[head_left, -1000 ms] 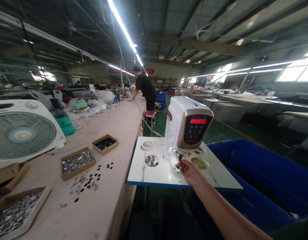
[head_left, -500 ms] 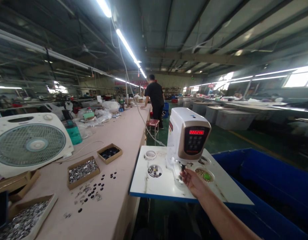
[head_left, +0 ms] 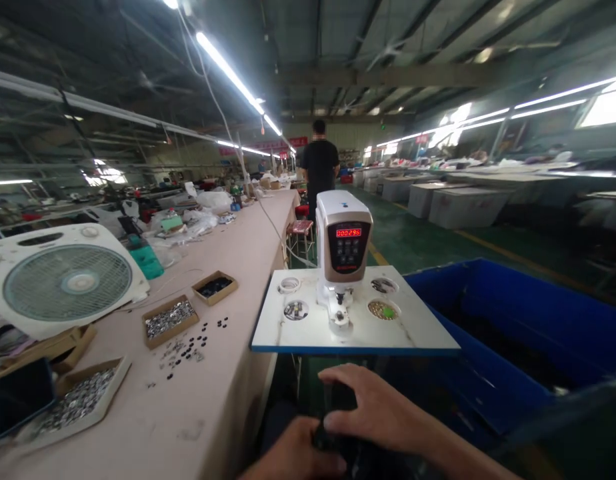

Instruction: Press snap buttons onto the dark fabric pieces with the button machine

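My right hand is low in the view, before the press table, with thumb and forefinger apart in a curve. Beside it, at the bottom edge, my left hand is closed; what it holds is too dark to make out. Dark material lies between and below the hands. In front stands a white and gold snap press machine with a red lit counter. Its die and lower post are bare of hands. The white press table has round wells with small metal parts, one with a green piece.
A long table on the left bears boxes of metal snap parts, a box of black caps, loose caps, a phone and a box fan. A blue bin stands right. Beyond is a person in black.
My right hand has left the press die and come down towards me. My left hand has come into view. The view has shifted, and the person ahead now stands upright.
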The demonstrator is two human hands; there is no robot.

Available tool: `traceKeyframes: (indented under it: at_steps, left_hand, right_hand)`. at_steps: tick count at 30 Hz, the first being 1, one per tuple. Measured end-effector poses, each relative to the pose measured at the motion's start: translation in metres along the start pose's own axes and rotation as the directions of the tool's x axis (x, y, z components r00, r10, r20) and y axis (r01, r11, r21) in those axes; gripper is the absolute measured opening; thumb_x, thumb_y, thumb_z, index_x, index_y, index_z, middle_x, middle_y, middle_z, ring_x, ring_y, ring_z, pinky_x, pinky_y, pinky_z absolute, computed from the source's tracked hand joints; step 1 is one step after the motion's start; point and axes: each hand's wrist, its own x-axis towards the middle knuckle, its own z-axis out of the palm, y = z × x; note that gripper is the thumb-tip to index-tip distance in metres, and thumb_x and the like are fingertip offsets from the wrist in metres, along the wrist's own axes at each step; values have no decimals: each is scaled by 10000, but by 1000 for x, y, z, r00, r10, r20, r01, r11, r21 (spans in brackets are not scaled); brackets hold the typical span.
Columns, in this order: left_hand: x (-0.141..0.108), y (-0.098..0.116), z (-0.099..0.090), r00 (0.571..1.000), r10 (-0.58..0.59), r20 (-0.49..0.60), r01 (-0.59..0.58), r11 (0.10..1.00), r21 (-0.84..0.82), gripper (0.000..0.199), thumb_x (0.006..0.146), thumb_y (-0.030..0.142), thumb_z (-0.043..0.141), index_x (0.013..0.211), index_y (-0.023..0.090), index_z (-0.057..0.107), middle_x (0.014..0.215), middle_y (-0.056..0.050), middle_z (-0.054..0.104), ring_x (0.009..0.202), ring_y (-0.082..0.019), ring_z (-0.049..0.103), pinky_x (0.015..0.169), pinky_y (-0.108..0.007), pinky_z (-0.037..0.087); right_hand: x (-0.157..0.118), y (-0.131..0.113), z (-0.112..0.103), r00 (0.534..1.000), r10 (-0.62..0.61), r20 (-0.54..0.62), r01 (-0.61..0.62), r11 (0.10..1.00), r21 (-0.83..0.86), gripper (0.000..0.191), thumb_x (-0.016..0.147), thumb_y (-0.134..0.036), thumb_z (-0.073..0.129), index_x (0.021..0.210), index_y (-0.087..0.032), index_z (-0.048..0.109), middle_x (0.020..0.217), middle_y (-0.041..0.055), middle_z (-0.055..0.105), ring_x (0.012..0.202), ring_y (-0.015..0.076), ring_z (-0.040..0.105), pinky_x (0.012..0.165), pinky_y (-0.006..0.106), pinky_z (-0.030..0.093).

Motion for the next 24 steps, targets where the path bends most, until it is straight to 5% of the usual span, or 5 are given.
traceKeyframes:
  at_steps: [3, 7, 12, 19, 24]
  left_hand:
    - [3, 27, -10, 991, 120, -59, -116, 992, 55, 402, 580, 433, 871, 727, 118, 669, 657, 31, 540, 628, -106, 442, 650, -262, 360]
    - [2, 52, -15, 990, 138, 23, -140, 981, 137, 338, 622, 386, 817, 729, 114, 648, 665, 39, 476, 649, -96, 371, 639, -248, 295]
    - [-9, 60, -12, 992, 93, 83, -113, 951, 288, 276, 699, 355, 761, 750, 126, 615, 666, 44, 434, 627, -90, 340, 573, -239, 254]
    - [-14, 63, -5, 988, 27, 151, -67, 962, 263, 292, 735, 378, 769, 807, 133, 628, 678, 45, 483, 617, -79, 374, 554, -208, 269]
    - [-10, 63, 1, 984, -15, 176, -13, 988, 155, 338, 709, 404, 811, 805, 121, 652, 685, 35, 511, 633, -80, 401, 594, -204, 300]
  right_hand:
    - [-24, -6, 7, 996, -28, 90, 49, 971, -234, 676, 653, -293, 830, 1305, -229, 663, 1313, 106, 671, 1207, 342, 577, 1066, 433, 384]
    - [-27, 4, 4, 988, -32, 149, 48, 994, -102, 403, 737, -229, 719, 1140, -238, 715, 1059, 24, 743, 975, 244, 659, 852, 296, 460]
    - [-28, 16, -4, 971, 40, 235, -30, 999, -44, 146, 743, -285, 734, 828, -177, 686, 730, -44, 611, 693, 142, 556, 582, 221, 355]
    - [-35, 23, -10, 904, 50, 424, -125, 981, 151, 309, 812, -436, 689, 723, -156, 592, 625, -59, 436, 593, 95, 383, 514, 212, 266]
    - [-40, 23, -15, 942, 53, 332, -75, 996, 53, 399, 787, -543, 713, 771, -157, 617, 653, -49, 484, 611, 109, 434, 527, 216, 292]
